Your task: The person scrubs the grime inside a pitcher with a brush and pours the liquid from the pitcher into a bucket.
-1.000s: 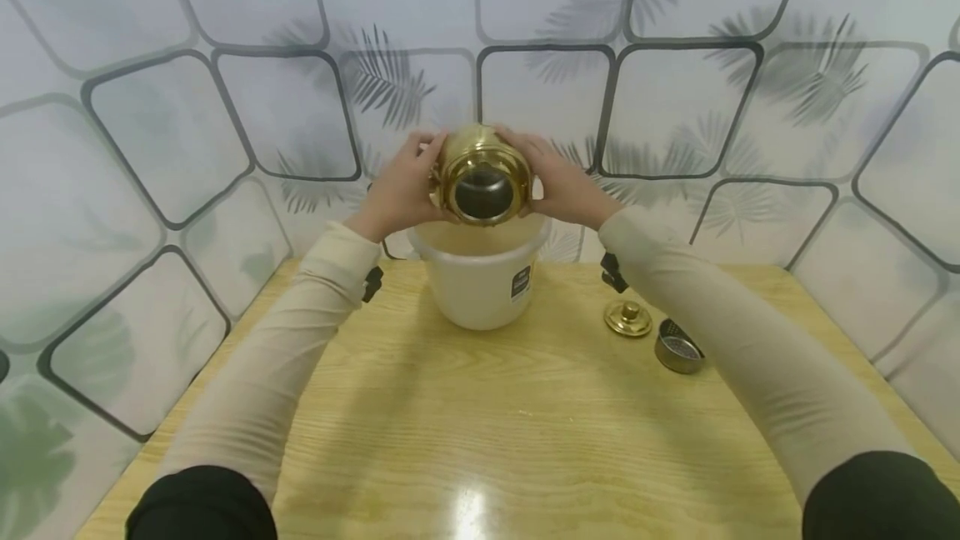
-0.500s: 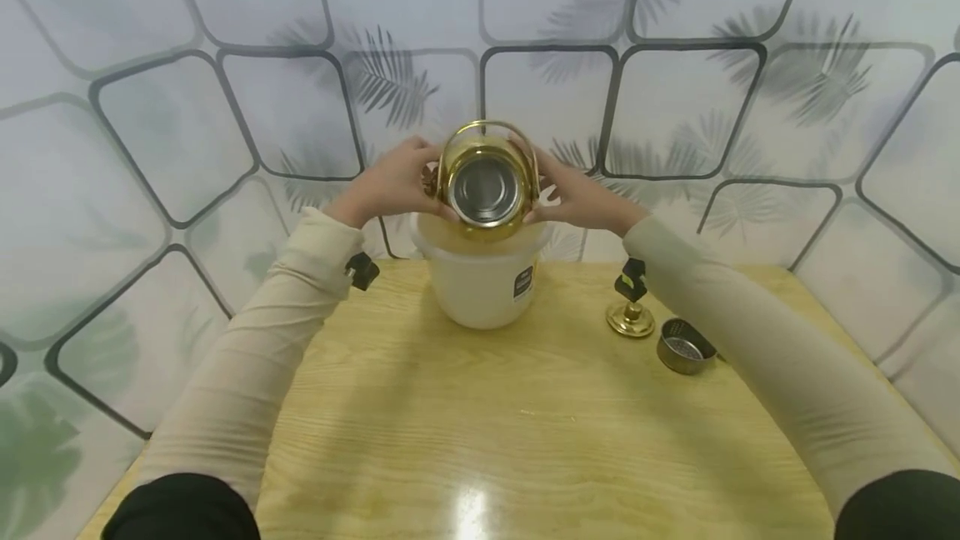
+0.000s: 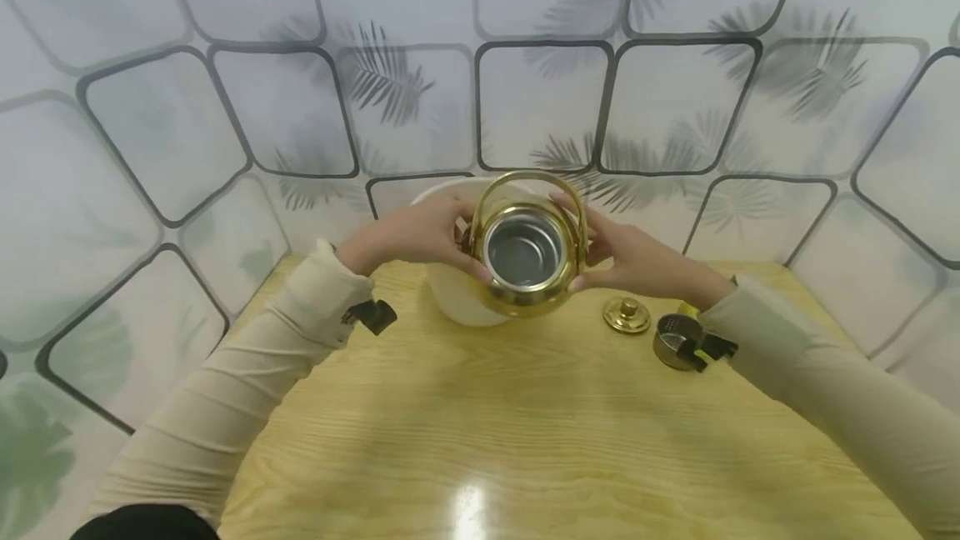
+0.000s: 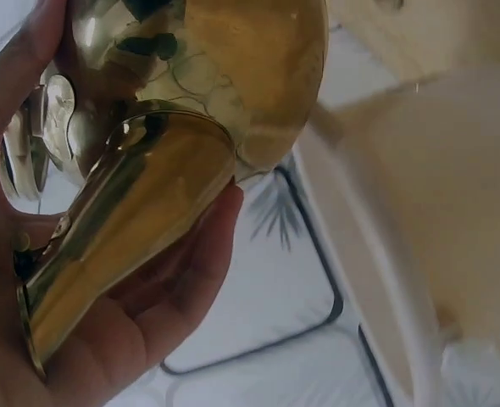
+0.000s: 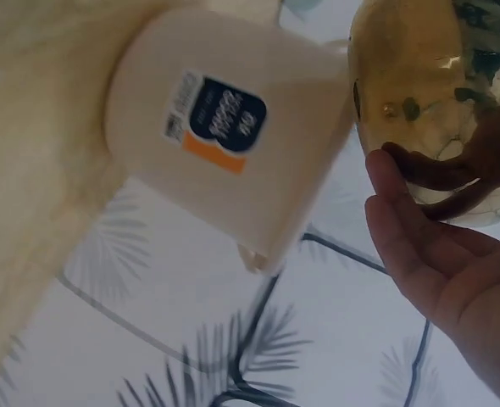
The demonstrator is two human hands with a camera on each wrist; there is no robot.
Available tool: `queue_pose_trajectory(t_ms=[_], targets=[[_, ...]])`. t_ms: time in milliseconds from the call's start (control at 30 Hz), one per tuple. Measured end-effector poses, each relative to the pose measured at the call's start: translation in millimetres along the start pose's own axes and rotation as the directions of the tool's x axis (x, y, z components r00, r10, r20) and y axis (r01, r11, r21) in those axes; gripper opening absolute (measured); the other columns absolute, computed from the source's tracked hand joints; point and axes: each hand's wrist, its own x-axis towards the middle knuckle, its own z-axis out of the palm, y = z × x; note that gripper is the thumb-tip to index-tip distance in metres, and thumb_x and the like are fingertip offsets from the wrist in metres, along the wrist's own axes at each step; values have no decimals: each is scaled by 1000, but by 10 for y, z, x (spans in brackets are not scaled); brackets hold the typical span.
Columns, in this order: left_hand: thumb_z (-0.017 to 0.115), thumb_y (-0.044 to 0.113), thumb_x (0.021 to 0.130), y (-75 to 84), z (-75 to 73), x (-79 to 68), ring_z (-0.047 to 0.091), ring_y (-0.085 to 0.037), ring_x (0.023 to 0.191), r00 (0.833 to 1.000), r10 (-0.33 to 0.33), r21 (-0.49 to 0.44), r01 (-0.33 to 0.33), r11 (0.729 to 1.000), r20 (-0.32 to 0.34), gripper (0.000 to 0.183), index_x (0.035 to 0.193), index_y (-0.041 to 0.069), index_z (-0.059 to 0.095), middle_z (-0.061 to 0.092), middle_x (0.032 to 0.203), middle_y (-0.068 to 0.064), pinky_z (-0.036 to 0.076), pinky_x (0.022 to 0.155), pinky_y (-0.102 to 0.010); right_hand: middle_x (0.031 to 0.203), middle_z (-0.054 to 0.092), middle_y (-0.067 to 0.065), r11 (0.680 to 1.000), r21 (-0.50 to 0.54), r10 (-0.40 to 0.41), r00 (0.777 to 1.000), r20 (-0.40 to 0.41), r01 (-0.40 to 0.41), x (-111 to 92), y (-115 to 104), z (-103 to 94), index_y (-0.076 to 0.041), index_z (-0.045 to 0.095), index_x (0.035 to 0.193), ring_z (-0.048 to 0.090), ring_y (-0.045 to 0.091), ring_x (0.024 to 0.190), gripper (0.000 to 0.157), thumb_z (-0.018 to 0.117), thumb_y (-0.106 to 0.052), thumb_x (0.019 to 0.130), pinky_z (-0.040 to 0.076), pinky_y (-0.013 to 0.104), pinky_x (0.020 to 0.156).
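Both hands hold a shiny gold teapot [image 3: 528,298] in the air, its round steel-lined mouth facing the head camera and its hoop handle standing up. My left hand [image 3: 427,233] grips the spout side; in the left wrist view the fingers curl round the gold spout [image 4: 140,220]. On the other side my right hand [image 3: 633,261] holds the body between thumb and fingers. Behind and partly hidden by the teapot stands a white bucket [image 3: 465,298]. A label [image 5: 226,119] shows on the bucket in the right wrist view.
On the wooden table [image 3: 480,423], to the right of the bucket, lie a gold lid [image 3: 626,315] and a perforated metal strainer [image 3: 673,344]. The right wrist strap partly covers the strainer. A patterned wall [image 3: 540,107] rises behind the table.
Both hands have brought the teapot down, nearer and to the right, from over the bucket. Its mouth has tilted up, showing the inside, and the handle has come into view above it.
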Motion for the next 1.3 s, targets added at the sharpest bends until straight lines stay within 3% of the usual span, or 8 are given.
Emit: queue_pose_trajectory(t_ms=[167,400,600,767,933,1033,1300], targets=[[84,40,62,72,290,-21,49,-9,63,998,-25,-11,25,1000,62,48,92,8,63,64,84,-2,43,60,-22,118,64,19,999,50,7,1000,25,-8,-268,98,199,-24,7,152,69,20,92,98,72,-26,79,52,46,86],[83,41,62,116,675,-79,50,-6,67,993,8,-56,-2,998,114,58,108,11,65,67,88,4,44,64,-20,132,54,18,983,184,-32,998,55,21,-536,270,509,-21,7,152,66,16,98,97,71,-22,79,52,34,86],[84,39,62,28,1010,-90,39,-4,52,991,23,-129,-6,992,134,53,101,8,67,57,69,5,36,51,-18,135,51,19,975,222,-2,992,127,-27,-683,421,726,-20,1,152,66,20,103,96,67,-25,83,52,37,88],[84,33,64,-80,1230,-62,38,-3,49,980,-7,-230,54,972,200,43,94,8,67,54,66,5,34,48,-17,136,48,24,954,296,-5,989,151,-40,-718,583,895,-18,2,152,66,16,98,95,67,-23,83,53,32,85],[84,31,65,-169,1364,-23,38,-4,46,962,-97,-273,168,947,255,36,84,8,64,51,58,7,34,45,-17,144,38,25,933,357,-6,988,154,-50,-707,720,1031,-14,5,152,66,11,93,94,68,-20,82,54,29,82],[83,30,66,-209,1416,-7,41,-4,49,952,-123,-286,205,936,281,37,86,6,65,55,62,7,36,47,-17,147,34,24,932,356,4,987,161,-62,-703,771,1085,-13,7,152,65,10,93,93,68,-22,82,53,28,82],[82,28,69,-312,1492,46,45,-5,51,941,-119,-324,226,919,318,40,95,2,65,66,77,0,39,49,-18,122,59,26,922,377,6,976,216,-89,-670,842,1139,-10,3,152,67,13,94,92,66,-22,85,53,29,83]])
